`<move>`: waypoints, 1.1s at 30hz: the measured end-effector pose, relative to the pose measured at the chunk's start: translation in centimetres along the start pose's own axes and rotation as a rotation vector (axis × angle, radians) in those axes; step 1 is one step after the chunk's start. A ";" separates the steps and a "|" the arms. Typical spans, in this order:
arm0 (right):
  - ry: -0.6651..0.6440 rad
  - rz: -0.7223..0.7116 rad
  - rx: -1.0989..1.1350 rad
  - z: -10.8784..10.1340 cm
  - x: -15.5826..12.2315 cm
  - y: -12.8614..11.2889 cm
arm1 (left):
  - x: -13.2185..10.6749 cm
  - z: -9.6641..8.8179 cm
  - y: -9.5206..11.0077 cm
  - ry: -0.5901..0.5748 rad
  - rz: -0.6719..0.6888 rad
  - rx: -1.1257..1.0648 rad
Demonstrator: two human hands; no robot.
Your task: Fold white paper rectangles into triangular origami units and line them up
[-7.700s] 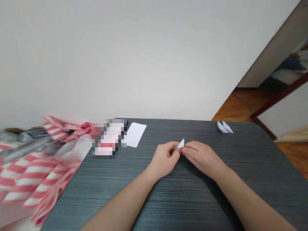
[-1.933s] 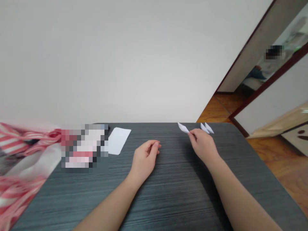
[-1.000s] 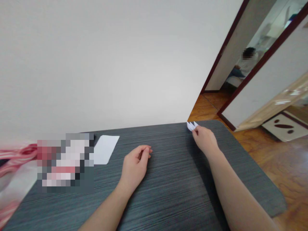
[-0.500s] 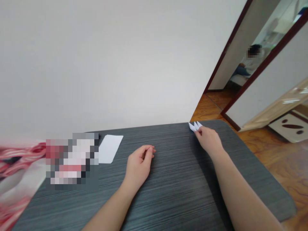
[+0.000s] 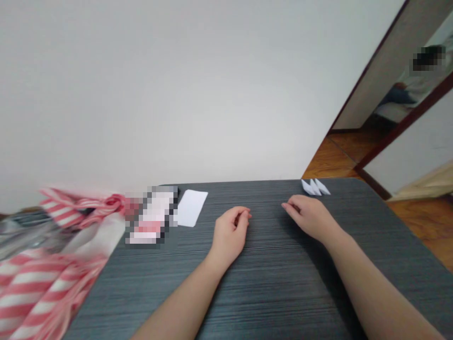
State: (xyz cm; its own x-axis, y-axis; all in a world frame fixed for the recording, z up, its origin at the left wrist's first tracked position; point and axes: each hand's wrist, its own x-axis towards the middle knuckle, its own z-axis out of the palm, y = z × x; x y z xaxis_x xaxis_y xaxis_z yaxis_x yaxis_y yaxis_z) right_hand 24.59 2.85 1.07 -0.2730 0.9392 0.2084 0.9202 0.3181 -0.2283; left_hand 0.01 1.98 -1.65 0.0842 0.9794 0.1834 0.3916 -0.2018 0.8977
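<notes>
Fingers curled and thumb against them, my left hand (image 5: 231, 233) rests over the middle of the dark table (image 5: 247, 283); nothing shows in it. My right hand (image 5: 307, 215) is closed in a loose curl just in front of the small folded white papers (image 5: 314, 187), apart from them, with nothing visible in its fingers. Those papers have pointed tips and stand together near the table's far right edge. To the left of my left hand lies a flat stack or sheet of white paper (image 5: 191, 208).
A blurred-out, phone-like object (image 5: 152, 215) lies beside the white paper. Red-and-white striped fabric (image 5: 38, 283) bunches at the table's left side. A white wall (image 5: 212, 94) rises behind the table. Through a doorway at right, a person (image 5: 406, 92) sits in another room.
My right hand has let go of the folded papers and drawn back toward me; they stay at the far edge. My left hand keeps its curled pose. The view has turned left.
</notes>
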 end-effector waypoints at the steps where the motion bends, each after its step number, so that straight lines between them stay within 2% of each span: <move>1: -0.054 -0.057 0.037 0.6 0.1 -0.5 | 0.0 -0.1 0.1 0.021 0.031 0.029; 4: -0.162 -0.121 0.101 1.9 0.2 -1.3 | 0.1 -0.8 0.3 0.072 0.149 0.187; 8: -0.187 -0.097 0.099 2.9 0.2 -1.0 | 1.0 -2.5 0.5 0.120 0.244 0.503; 11: -0.173 -0.087 0.112 3.2 0.1 -0.5 | 1.9 -4.3 0.2 0.221 0.211 0.695; 14: -0.172 -0.100 0.141 3.3 0.1 -0.3 | 2.6 -6.2 -0.5 0.286 0.105 0.885; 17: -0.134 -0.101 0.174 3.2 0.2 -0.4 | 2.8 -7.5 -1.2 0.239 -0.042 1.071; 21: -0.108 -0.090 0.204 3.0 0.3 -0.4 | 2.6 -8.1 -1.4 0.117 -0.164 1.154; 25: -0.119 -0.093 0.214 3.1 0.3 -0.1 | 2.7 -8.1 -1.1 0.058 -0.191 1.169; 33: -0.113 -0.109 0.241 3.2 0.3 0.3 | 2.8 -8.1 -1.1 0.052 -0.194 1.191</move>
State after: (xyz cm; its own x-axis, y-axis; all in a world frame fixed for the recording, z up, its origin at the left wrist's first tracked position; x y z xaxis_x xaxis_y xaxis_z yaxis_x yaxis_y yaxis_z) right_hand 23.87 3.60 -2.00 -0.4083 0.9021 0.1400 0.7943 0.4266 -0.4325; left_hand -7.65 5.02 1.10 -0.0960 0.9872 0.1273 0.9950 0.0987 -0.0147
